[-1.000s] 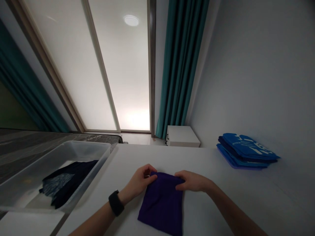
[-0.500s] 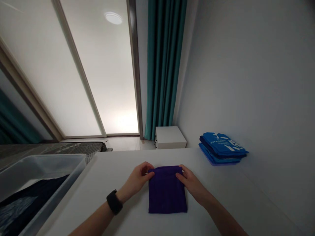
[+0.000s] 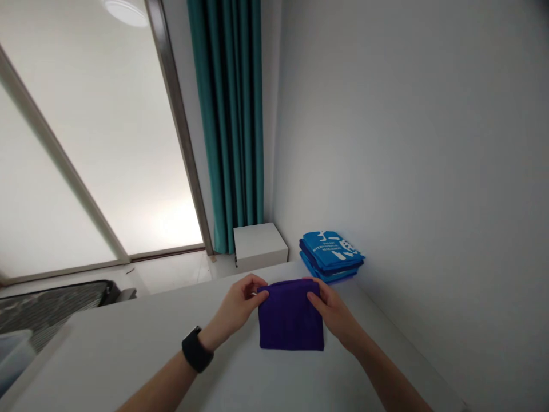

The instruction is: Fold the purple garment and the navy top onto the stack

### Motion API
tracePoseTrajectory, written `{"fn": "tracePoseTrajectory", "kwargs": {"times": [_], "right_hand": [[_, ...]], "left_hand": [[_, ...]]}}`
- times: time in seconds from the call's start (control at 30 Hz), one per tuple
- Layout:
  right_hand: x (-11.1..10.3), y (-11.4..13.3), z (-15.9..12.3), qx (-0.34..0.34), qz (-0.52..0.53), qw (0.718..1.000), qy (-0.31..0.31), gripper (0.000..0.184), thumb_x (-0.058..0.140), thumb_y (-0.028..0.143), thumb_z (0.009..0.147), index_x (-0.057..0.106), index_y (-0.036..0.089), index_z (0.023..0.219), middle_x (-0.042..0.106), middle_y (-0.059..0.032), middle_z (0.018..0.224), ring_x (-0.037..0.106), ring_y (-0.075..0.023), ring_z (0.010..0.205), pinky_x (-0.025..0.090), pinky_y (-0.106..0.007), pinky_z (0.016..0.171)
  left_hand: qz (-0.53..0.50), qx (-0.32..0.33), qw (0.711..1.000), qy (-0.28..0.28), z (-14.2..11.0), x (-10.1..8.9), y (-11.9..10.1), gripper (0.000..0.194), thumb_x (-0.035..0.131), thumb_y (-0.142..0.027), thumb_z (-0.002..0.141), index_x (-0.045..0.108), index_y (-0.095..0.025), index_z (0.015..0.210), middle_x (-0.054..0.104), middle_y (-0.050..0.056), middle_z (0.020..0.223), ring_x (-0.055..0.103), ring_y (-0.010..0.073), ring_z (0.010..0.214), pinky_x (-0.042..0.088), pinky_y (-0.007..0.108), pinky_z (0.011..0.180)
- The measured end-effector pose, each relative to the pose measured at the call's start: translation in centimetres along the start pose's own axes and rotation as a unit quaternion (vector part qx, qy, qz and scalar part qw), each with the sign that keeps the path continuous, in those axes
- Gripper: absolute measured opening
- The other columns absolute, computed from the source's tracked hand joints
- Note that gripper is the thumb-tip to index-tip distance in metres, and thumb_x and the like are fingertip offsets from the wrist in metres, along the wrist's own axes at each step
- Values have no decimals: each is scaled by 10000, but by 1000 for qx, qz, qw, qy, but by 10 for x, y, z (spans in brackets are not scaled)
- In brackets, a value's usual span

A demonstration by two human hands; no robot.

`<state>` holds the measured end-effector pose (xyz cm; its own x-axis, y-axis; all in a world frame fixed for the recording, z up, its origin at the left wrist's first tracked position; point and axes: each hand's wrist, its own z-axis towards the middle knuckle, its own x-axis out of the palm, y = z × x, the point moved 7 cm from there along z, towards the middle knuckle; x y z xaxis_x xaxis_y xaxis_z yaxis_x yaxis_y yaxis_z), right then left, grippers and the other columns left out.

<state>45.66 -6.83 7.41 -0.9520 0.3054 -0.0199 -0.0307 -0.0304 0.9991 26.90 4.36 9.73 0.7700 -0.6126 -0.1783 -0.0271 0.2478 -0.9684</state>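
A folded dark purple cloth lies flat on the white table. My left hand pinches its upper left corner, and my right hand grips its upper right corner. A black wristband circles my left wrist. Beyond the cloth, against the wall, sits a stack of folded blue printed garments, well apart from both hands.
A translucent plastic bin is cut off by the lower left edge, beside the table. Behind the table stand a white cabinet and a teal curtain. A grey wall bounds the table's right side.
The view has swung right, pushing the bin almost out of frame. The purple cloth now lies shorter and squarer than a second ago, with both hands still at its upper edge.
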Motion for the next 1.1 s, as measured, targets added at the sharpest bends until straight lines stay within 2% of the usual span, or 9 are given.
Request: {"fn": "tracePoseTrajectory", "kwargs": {"times": [0.17, 0.37, 0.5, 0.67, 0.87, 0.97, 1.1], "right_hand": [[-51, 23, 6, -20, -76, 995, -53, 442, 571, 441, 830, 552, 237, 1221, 670, -58, 1144, 633, -238, 1026, 511, -384, 890], [-108, 62, 27, -55, -196, 974, -97, 374, 506, 363, 844, 575, 230, 1187, 655, -54, 1178, 599, -229, 1086, 477, -388, 937], [-131, 82, 51, -54, -233, 967, -86, 323, 495, 302, 844, 602, 221, 1138, 676, -49, 1121, 610, -215, 1039, 479, -374, 915], [-151, 99, 95, -42, -250, 964, -79, 277, 505, 228, 830, 621, 198, 1079, 692, -70, 1071, 625, -201, 979, 484, -328, 860], [-165, 82, 153, 19, -276, 958, -75, 190, 486, 173, 840, 622, 180, 973, 710, -65, 944, 645, -170, 837, 495, -256, 715], [-170, 64, 173, 33, -294, 951, -84, 185, 500, 161, 835, 635, 173, 961, 718, -63, 930, 645, -166, 827, 496, -254, 729], [-174, 45, 185, 45, -327, 939, -96, 190, 512, 161, 840, 651, 159, 969, 716, -78, 999, 643, -171, 873, 491, -277, 803]], "left_hand": [[-3, 26, 999, 35, 38, 38, -17, 190, 681, -327, 772, 628, -167, 860, 651, 35, 784, 595, 167, 703, 460, 274, 640], [-61, 8, 998, 31, 91, 80, -28, 239, 708, -318, 733, 613, -161, 888, 620, -8, 671, 568, 134, 615, 435, 241, 582], [-115, -1, 993, 25, 122, 99, -35, 275, 746, -318, 705, 615, -163, 890, 636, -7, 691, 579, 125, 627, 446, 231, 585], [-203, -37, 978, 21, 164, 109, -33, 338, 798, -335, 655, 593, -167, 866, 648, 5, 750, 599, 126, 665, 476, 243, 614], [-211, -70, 975, 11, 215, 108, -5, 343, 805, -293, 652, 577, -157, 869, 660, 34, 776, 613, 137, 687, 477, 248, 610], [-202, -82, 976, 3, 229, 108, 15, 323, 798, -280, 659, 566, -151, 843, 656, 38, 762, 610, 137, 673, 472, 248, 600], [-186, -96, 978, -7, 237, 111, 35, 300, 795, -265, 664, 562, -148, 813, 638, 21, 714, 591, 121, 628, 456, 233, 571]]}}
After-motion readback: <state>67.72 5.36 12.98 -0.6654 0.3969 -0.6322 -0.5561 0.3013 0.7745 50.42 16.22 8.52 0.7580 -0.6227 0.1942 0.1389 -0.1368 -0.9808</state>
